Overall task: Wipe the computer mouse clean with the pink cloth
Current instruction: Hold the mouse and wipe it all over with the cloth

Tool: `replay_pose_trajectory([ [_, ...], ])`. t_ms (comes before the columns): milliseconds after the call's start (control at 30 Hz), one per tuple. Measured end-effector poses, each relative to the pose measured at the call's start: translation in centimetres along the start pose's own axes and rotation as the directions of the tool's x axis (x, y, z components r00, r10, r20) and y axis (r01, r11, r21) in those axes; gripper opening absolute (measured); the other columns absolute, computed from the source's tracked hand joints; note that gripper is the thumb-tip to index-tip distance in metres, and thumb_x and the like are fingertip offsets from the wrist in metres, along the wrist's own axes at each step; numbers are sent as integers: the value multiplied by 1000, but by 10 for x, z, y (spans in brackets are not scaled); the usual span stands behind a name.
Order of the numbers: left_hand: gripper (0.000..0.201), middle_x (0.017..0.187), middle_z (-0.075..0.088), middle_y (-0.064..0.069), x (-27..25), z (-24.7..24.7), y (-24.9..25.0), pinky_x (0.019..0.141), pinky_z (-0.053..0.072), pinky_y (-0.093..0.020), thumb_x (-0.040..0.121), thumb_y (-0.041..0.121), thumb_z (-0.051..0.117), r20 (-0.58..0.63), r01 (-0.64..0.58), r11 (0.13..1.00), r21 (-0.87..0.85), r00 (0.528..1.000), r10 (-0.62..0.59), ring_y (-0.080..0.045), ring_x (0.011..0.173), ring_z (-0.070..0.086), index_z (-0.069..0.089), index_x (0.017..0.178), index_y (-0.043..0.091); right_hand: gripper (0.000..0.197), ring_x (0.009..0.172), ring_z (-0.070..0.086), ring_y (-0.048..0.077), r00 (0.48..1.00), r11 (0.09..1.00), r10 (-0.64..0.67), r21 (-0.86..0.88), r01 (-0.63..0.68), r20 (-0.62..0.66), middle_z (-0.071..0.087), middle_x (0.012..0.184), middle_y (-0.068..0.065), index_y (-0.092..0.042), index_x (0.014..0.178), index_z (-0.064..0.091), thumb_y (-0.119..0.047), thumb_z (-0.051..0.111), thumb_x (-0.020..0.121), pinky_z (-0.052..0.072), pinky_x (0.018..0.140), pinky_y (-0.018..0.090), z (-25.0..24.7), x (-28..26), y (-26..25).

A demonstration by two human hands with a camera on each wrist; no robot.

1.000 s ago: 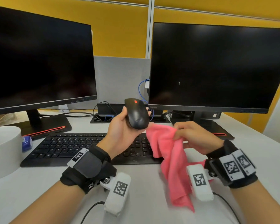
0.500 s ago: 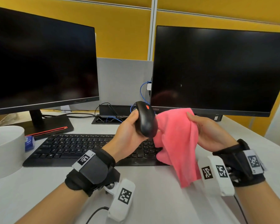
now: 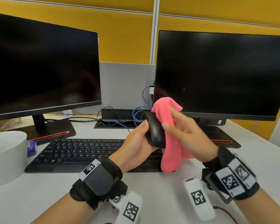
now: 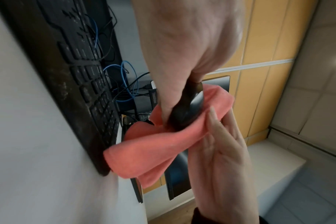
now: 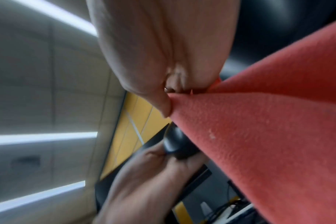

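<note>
My left hand (image 3: 140,140) grips a black computer mouse (image 3: 155,130), raised above the keyboard and turned on its side. The pink cloth (image 3: 170,143) is wrapped against the mouse's right side, and my right hand (image 3: 183,130) holds it there with thumb and fingers. The cloth's lower end hangs down to the keyboard's right edge. In the left wrist view the mouse (image 4: 188,110) sits between my left fingers with the cloth (image 4: 157,145) folded under it. The right wrist view shows the cloth (image 5: 269,136) pinched at my thumb and the mouse (image 5: 175,144) beyond.
A black keyboard (image 3: 81,152) lies on the white desk (image 3: 160,199) under my hands. Two dark monitors (image 3: 39,65) (image 3: 220,73) stand behind, with blue and black cables (image 3: 136,117) between them. A white round container (image 3: 5,156) sits at the left edge.
My right hand brought the cloth up from hanging loose and wrapped it around the mouse's right side. The left hand turned the mouse edge-on and shifted it slightly right.
</note>
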State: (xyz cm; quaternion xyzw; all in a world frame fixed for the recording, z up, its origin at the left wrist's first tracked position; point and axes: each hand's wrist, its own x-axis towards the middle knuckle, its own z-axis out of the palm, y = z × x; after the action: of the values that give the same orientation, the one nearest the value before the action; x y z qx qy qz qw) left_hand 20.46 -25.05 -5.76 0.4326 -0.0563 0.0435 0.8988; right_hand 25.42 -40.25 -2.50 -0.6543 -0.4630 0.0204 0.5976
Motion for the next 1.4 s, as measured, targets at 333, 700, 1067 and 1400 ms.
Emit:
replay_pose_trajectory([
  [333,43,134,61,-13,-2,2,1,90,55,-39,108,26,27,40,16,1000,5,999,-16,-25,114,63,50,138,8,23,84,53,0,993,872,-121,-477,111,9,66,89,-9,-28,107,63,-15,47,97,46,81,37,-11,-6,-1],
  [700,48,138,58,-14,-5,-3,5,108,41,-51,101,36,33,169,99,995,14,981,-100,-29,129,54,50,141,14,19,73,67,12,888,988,135,125,-89,-440,74,83,4,-3,101,71,-16,58,95,54,63,25,-55,-28,-12],
  [1067,44,135,59,-8,-7,0,4,98,50,-45,105,35,27,245,34,997,73,968,-51,-24,119,58,54,137,21,32,100,59,-16,932,652,-363,-716,249,-6,65,111,-22,-12,113,73,2,62,87,40,90,2,-14,-28,-16],
  [1400,39,138,59,-3,-11,6,1,103,45,-48,104,32,30,233,28,994,103,971,-52,-22,124,57,58,132,29,32,91,66,1,921,685,-365,-709,165,-138,74,97,-10,-18,109,75,0,60,88,53,85,23,-19,-38,-16],
])
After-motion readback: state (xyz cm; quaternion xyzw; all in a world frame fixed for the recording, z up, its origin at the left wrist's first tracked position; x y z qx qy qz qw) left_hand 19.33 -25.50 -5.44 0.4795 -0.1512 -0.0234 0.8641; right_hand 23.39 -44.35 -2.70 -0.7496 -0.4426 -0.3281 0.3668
